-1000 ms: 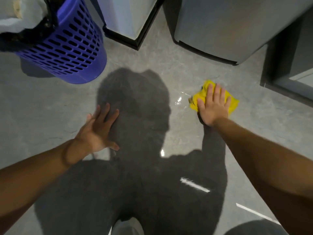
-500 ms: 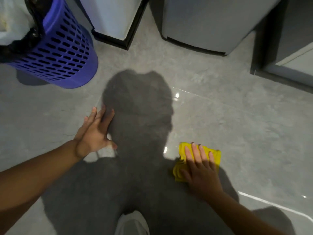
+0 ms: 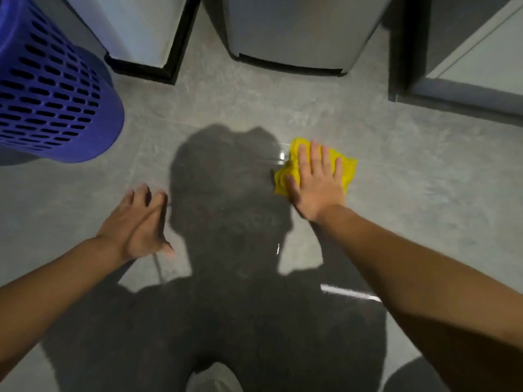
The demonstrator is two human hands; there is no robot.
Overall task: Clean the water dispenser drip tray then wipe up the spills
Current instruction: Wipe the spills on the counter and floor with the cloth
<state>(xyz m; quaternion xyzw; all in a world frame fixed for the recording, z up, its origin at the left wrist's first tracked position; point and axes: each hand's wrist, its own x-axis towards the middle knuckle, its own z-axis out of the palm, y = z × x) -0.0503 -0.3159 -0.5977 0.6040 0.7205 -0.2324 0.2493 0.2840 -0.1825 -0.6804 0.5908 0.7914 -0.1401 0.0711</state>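
Observation:
A crumpled yellow cloth [image 3: 348,168] lies on the grey tiled floor [image 3: 410,193], right of centre. My right hand [image 3: 317,182] presses flat on top of it with the fingers spread, pointing away from me. A small wet glint of spilled water [image 3: 278,157] shows on the floor just left of the cloth. My left hand [image 3: 135,224] rests on the floor to the left, fingers apart, holding nothing. The drip tray is not in view.
A blue perforated plastic basket [image 3: 53,91] stands at the far left. The base of a white appliance with black trim [image 3: 147,43] and a grey appliance [image 3: 294,32] stand at the back. A dark cabinet [image 3: 452,52] is at back right. My shadow covers the floor's middle.
My right hand has pushed the yellow cloth forward, away from me, back to the wet spot after pulling it close half a second ago. The left hand stays planted on the floor.

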